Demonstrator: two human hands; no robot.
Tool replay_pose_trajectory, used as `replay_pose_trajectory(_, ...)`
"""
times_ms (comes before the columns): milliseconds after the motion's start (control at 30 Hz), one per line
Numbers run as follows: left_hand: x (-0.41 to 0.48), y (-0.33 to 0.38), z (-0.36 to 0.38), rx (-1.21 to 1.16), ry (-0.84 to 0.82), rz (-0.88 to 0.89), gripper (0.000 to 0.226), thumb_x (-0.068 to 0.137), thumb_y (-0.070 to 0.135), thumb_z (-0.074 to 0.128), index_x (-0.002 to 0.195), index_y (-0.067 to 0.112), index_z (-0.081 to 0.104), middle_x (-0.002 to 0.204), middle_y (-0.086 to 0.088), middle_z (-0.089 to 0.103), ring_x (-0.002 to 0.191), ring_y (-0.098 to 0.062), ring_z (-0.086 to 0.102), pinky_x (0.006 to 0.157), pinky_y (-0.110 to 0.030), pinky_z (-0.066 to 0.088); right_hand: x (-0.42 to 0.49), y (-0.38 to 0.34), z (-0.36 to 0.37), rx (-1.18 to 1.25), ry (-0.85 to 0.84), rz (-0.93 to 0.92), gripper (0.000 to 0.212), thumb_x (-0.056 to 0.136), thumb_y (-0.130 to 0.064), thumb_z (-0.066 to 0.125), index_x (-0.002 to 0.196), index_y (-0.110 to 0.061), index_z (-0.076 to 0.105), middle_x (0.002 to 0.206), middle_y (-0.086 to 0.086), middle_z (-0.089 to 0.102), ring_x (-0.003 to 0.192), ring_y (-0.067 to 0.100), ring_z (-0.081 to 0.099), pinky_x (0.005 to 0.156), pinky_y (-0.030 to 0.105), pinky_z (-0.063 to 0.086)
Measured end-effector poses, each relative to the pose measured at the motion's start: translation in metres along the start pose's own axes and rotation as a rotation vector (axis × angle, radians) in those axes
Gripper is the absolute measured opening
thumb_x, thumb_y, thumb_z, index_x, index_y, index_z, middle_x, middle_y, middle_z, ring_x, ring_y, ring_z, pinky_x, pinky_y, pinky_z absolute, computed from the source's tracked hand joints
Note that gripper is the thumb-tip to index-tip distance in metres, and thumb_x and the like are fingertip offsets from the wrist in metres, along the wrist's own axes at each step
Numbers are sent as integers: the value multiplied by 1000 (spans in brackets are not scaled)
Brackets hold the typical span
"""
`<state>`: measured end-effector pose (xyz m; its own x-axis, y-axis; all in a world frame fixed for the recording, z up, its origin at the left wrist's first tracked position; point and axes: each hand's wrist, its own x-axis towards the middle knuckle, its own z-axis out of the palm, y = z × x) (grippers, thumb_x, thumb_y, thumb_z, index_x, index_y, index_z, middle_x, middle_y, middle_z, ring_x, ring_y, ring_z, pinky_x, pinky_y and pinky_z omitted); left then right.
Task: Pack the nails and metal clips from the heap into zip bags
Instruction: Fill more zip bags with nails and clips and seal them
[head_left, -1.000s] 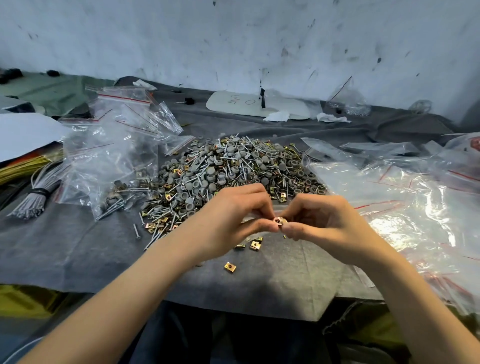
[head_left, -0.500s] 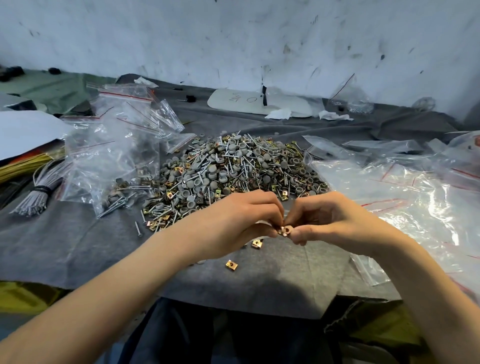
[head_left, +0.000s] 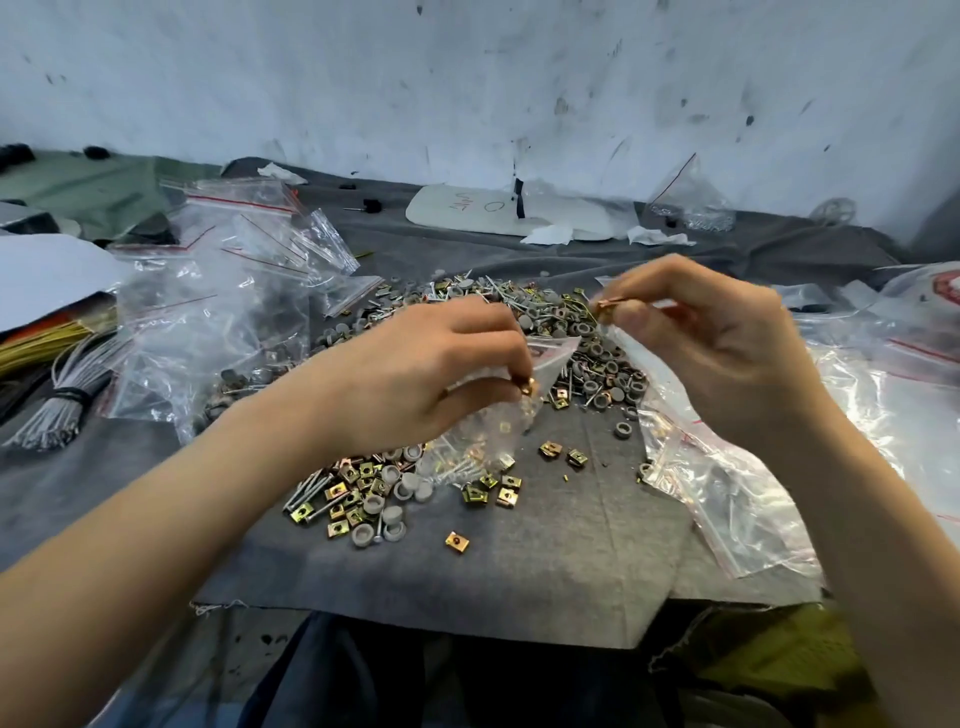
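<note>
The left hand is curling its fingers round the mouth of a small zip bag, holding it low over the grey cloth that is covering the desk. Nails and a clip are showing through the bag's clear wall, and a brass-coloured piece is sitting at the fingertips. The right hand is pinching a metal clip between thumb and forefinger, raised beside the bag's mouth and apart from it. The heap of nails, clips and grey caps is lying behind and between both hands. A smaller scatter of the same parts is lying below the left wrist, with 1 loose clip nearer the desk edge. Clear zip bags are lying piled at the left, and more bags are lying under the right forearm.
</note>
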<state>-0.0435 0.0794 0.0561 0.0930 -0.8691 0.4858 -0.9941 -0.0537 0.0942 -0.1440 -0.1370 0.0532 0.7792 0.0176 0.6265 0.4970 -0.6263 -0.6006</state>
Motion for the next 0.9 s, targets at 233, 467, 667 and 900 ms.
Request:
replay_pose_trajectory(233, 0, 1, -1, -116, 39, -43, 21, 91, 23, 60, 98, 6, 71, 98, -4, 67, 92, -21, 64, 78, -40, 50, 20, -7, 5, -321, -306, 101, 8, 89, -17, 64, 95, -16, 70, 88, -11, 59, 94, 8, 51, 86, 28, 42)
replay_pose_trajectory(467, 3, 6, 3, -165, 51, -54, 21, 93, 23, 61, 98, 5, 70, 98, -5, 66, 91, -19, 64, 80, -34, 49, 27, -24, 1, -536, -453, 42, 18, 90, -15, 61, 101, -15, 75, 96, 2, 73, 99, 17, 62, 80, 21, 39)
replay_pose_trajectory(667, 2, 4, 6, -165, 103, -110, 16, 89, 19, 62, 93, 5, 69, 93, -3, 67, 85, -16, 65, 76, -32, 51, 17, -31, 3, -330, -246, -132, 32, 81, -7, 71, 111, -17, 69, 93, -4, 69, 88, 7, 64, 85, 24, 48)
replay_pose_trajectory(900, -1, 8, 14, -291, 136, -219, 19, 90, 19, 58, 96, 5, 69, 89, 1, 65, 81, -10, 60, 70, -23, 47, 3, -25, 21, -389, -135, -247, 11, 77, -5, 75, 87, -5, 71, 83, 1, 63, 75, 9, 56, 70, 19, 44)
